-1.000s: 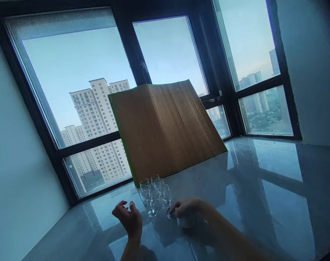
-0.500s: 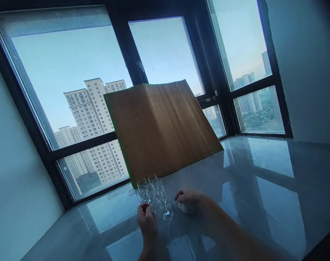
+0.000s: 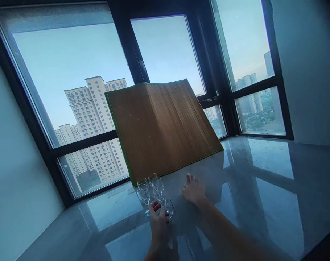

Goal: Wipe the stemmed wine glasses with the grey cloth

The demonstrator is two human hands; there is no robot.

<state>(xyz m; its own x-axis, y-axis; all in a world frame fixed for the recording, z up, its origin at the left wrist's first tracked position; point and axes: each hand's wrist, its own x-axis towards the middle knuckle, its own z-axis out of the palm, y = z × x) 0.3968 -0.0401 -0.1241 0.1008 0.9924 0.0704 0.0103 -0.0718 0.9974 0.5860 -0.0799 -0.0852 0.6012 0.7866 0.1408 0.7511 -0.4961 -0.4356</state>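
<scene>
Several clear stemmed glasses (image 3: 157, 189) stand close together on the glossy grey surface, at the lower left corner of a brown board. My left hand (image 3: 159, 214) is at the front of the group, fingers curled and apart around the near side of the closest glass; whether it touches the stem is hard to see. Right of the group, my right hand (image 3: 193, 188) reaches forward over the surface, palm down. A faint clear glass shape shows at its fingertips, partly hidden by the hand.
The brown board (image 3: 165, 127) with green edging leans against the dark window frame (image 3: 83, 144) behind the glasses. Glossy tiled surface (image 3: 276, 203) with window reflections extends to the right. Pale walls stand at both sides.
My left hand has moved right, to the nearest glass. My right hand has moved forward and slightly right, away from the glass group.
</scene>
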